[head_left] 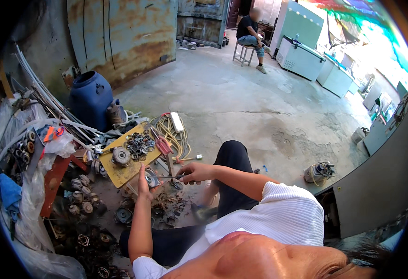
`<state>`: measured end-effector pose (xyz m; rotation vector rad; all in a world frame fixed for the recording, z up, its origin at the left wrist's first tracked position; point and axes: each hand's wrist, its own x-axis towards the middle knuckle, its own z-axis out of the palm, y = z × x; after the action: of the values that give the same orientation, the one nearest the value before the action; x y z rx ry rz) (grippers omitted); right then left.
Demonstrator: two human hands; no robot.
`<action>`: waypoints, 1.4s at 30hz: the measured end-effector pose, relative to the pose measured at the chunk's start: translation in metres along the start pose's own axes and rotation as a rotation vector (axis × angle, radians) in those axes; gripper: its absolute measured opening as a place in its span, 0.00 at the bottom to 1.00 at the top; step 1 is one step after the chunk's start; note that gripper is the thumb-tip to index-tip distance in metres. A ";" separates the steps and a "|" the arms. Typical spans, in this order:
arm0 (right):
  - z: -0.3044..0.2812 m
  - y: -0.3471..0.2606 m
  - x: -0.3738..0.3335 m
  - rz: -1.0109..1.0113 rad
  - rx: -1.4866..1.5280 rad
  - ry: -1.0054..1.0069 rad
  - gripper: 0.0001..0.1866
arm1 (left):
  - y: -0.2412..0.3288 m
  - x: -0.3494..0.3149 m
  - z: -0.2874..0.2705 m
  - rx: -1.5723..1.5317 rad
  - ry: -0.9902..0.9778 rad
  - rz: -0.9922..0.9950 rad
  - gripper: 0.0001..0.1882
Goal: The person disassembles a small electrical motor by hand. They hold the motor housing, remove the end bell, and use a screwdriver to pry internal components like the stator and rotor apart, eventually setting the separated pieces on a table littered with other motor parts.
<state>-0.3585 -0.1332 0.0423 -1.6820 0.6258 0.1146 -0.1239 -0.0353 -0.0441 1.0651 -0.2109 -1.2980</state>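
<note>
Holds a round metal part (152, 177), toward 8 o'clock from the view's center, in the grip of the left hand (144, 185), with fingers curled about its rim. Grasps a thin-shafted tool (169, 177) by its dark handle in the grip of the right hand (194, 173), at 3 o'clock from the part; points the shaft toward 9 o'clock, with the tip at or just beside the part, contact too small to tell. All further directions taken from the held part. At 10 o'clock, near the left hand: a yellow bench (122, 176), bearing a motor-like metal body (120, 156) at 10 o'clock and a heap of small metal pieces (140, 145) at 11 o'clock. Between 12 and 1 o'clock: a red-handled tool (163, 145). Toward 1 o'clock: a coiled cable (183, 143) and a white power strip (177, 122). At 11 o'clock, well apart: a blue barrel (90, 97). Toward 8 o'clock, on the floor: used motor parts (86, 200). At 1 o'clock, far off: a seated person (249, 35).
</note>
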 end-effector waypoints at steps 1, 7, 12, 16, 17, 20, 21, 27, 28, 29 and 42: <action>-0.001 0.001 0.001 0.011 -0.012 -0.006 0.20 | -0.004 0.002 -0.001 -0.014 0.005 -0.018 0.29; 0.011 -0.017 0.012 -0.025 -0.076 0.026 0.23 | 0.005 0.013 -0.017 -0.099 0.016 -0.009 0.29; 0.020 -0.027 0.021 -0.051 0.034 0.015 0.27 | 0.036 0.010 -0.012 -0.156 0.033 0.090 0.25; 0.014 -0.040 0.011 -0.081 0.172 0.009 0.29 | 0.051 0.007 0.004 -0.200 -0.008 0.160 0.25; 0.012 -0.042 0.009 -0.084 0.174 0.007 0.29 | 0.052 0.007 0.006 -0.199 -0.013 0.187 0.25; 0.006 -0.047 0.004 -0.045 0.072 0.006 0.30 | 0.049 0.009 0.009 -0.126 0.001 0.201 0.26; 0.004 -0.049 0.002 -0.027 0.041 0.021 0.30 | 0.047 0.009 0.012 -0.104 0.000 0.201 0.25; 0.008 -0.050 0.011 -0.044 0.103 0.033 0.24 | 0.042 0.008 0.005 -0.146 0.049 0.180 0.27; 0.012 -0.049 0.016 -0.044 0.111 0.033 0.24 | 0.044 0.007 0.002 -0.161 0.067 0.189 0.27; 0.015 -0.049 0.021 -0.043 0.119 0.034 0.24 | 0.044 0.009 0.000 -0.176 0.083 0.197 0.27; 0.040 -0.047 0.032 0.003 0.159 0.163 0.24 | 0.045 0.039 -0.013 -0.150 0.038 0.216 0.27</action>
<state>-0.2996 -0.1030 0.0618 -1.5462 0.7403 -0.0698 -0.0722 -0.0665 -0.0348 0.9122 -0.1921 -1.0811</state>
